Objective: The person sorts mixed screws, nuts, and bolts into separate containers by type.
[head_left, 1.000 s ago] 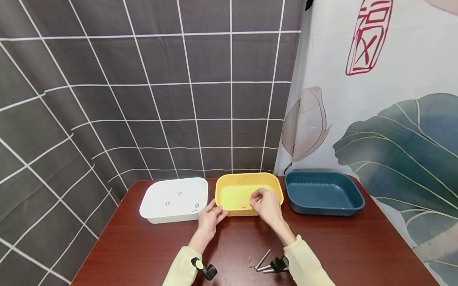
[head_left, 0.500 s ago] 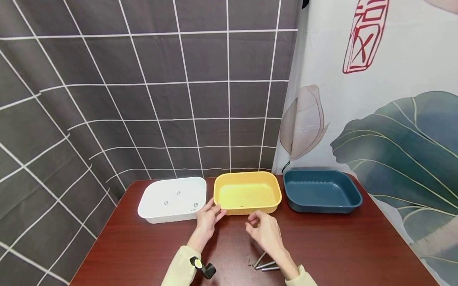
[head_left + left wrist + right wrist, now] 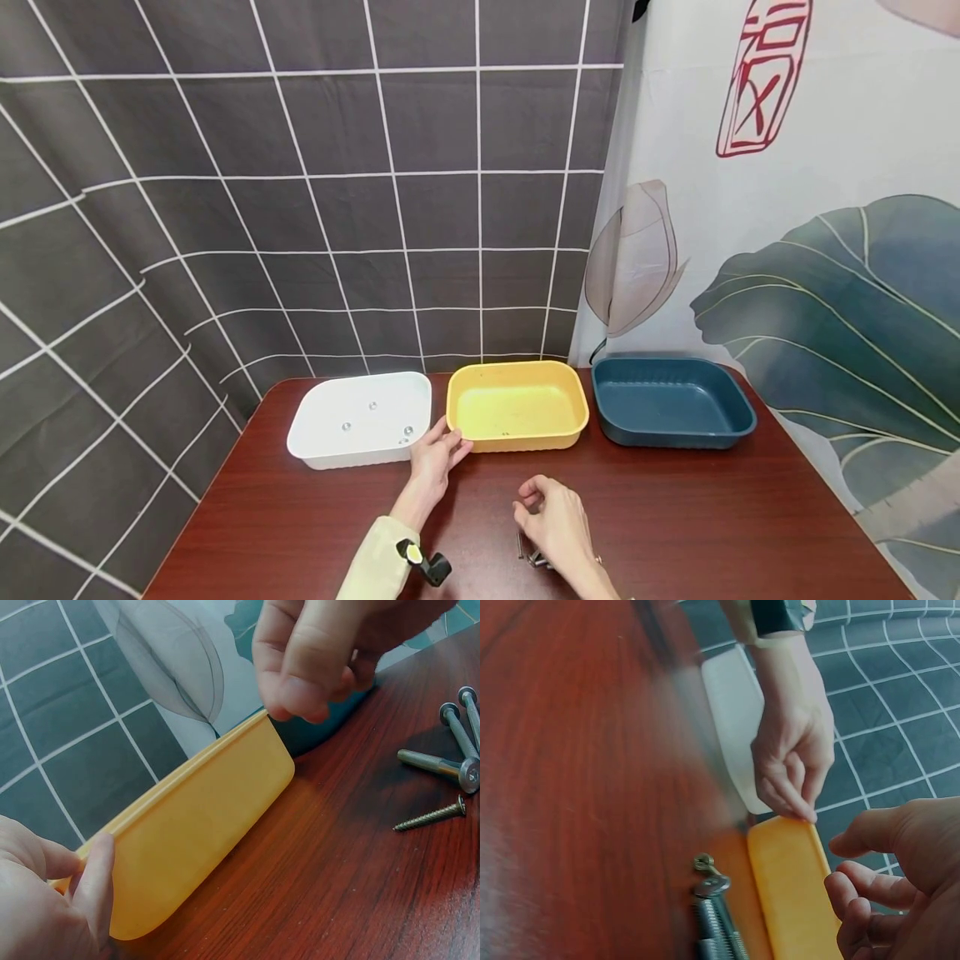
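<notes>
My left hand [image 3: 431, 463] pinches the rim at the near left corner of the yellow tray [image 3: 525, 444], thumb and fingers on either side, as the left wrist view shows. Small dark bits lie on the tray's floor. My right hand [image 3: 558, 521] is above the table in front of the tray, its fingers loosely bent with nothing seen between them. Under it lie several metal bolts [image 3: 430, 760] and a thin, pointed screw [image 3: 433, 814], partly covered by that hand in the head view.
To the left stands a white tray [image 3: 352, 461] with several small, shiny round pieces inside. A dark blue tray [image 3: 675, 440] is on the right. All sit on a reddish-brown table [image 3: 300, 533], with a gridded dark curtain [image 3: 442, 208] behind.
My right hand has drawn back from over the yellow tray toward the bolts, its pinched fingers loosening. The left hand keeps its hold on the tray's corner.
</notes>
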`<state>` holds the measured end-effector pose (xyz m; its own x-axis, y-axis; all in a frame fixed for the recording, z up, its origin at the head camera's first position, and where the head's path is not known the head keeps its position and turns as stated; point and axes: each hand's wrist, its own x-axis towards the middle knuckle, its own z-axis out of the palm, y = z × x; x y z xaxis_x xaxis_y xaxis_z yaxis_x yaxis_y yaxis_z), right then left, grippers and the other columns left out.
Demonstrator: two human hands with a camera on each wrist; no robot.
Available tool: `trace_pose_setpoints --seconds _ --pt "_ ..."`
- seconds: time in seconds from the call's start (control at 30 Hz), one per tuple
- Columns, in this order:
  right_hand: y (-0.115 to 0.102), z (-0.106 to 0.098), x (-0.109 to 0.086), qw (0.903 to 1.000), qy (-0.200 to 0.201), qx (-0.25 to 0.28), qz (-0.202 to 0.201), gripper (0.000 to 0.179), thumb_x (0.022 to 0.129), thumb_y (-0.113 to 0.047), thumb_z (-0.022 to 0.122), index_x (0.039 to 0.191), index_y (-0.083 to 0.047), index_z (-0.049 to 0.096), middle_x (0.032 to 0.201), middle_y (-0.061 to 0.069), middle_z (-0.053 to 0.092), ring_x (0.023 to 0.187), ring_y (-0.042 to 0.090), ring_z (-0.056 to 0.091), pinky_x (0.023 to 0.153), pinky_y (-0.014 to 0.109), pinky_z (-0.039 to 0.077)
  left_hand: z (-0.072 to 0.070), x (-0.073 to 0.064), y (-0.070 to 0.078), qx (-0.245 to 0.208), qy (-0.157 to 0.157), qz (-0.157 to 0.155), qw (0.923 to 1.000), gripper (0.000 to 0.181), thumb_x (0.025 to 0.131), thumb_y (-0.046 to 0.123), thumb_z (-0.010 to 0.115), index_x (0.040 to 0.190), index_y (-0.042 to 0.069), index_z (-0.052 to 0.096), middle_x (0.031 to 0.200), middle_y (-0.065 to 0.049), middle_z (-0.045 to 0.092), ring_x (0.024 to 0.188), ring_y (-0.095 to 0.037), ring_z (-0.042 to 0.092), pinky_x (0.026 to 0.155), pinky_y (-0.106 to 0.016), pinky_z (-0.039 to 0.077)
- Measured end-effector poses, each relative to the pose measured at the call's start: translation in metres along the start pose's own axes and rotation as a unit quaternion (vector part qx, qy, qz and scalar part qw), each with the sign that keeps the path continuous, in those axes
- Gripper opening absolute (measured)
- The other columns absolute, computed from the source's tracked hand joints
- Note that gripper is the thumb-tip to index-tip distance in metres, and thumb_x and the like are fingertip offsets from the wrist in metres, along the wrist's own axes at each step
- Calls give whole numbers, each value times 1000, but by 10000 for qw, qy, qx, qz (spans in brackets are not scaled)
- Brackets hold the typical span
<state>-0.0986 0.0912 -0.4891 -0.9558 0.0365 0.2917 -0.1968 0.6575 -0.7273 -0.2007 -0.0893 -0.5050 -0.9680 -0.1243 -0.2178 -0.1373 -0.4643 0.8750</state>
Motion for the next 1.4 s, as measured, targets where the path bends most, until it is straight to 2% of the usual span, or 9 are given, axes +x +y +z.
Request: trace_pose_setpoints --seconds 0.37,0.6,0.9,1.07,1.4 --pt "7 10 -17 9999 -15 -130 -87 21 69 -7 83 79 -16 67 69 -14 61 60 0 53 50 26 48 0 -1 1 -33 -25 42 10000 55 95 -14 54 146 -16 34 97 -25 57 68 -13 65 78 -29 63" --pt "15 11 -21 9994 -117 -182 -265 22 68 -8 84 79 -17 67 70 -14 61 62 1 53 52 25 48 0 -1 0 -11 -8 -10 10000 52 96 -15 51 146 -15 36 94 -19 59 68 -13 65 78 -28 63" --pt "25 12 -21 9967 -368 -424 -581 25 67 -10 86 76 -21 66 73 -17 55 66 4 52 58 28 49 0 -1 0 -29 -23 39 10000 54 95 -15 52 146 -15 36 97 -21 59 68 -14 65 77 -28 63" --pt "27 13 -22 9948 -533 -677 -546 25 68 -15 87 76 -24 66 73 -19 54 68 5 51 62 32 47 0 -1 1 -39 -13 29 10000 53 95 -15 53 146 -15 36 96 -20 60 67 -14 65 77 -28 63" --pt "24 16 -25 9914 -596 -1086 -412 26 66 -18 88 74 -24 65 71 -20 52 72 11 51 62 30 38 0 0 1 -71 -53 84 9999 54 95 -15 53 146 -16 35 96 -21 60 68 -14 65 78 -28 63"
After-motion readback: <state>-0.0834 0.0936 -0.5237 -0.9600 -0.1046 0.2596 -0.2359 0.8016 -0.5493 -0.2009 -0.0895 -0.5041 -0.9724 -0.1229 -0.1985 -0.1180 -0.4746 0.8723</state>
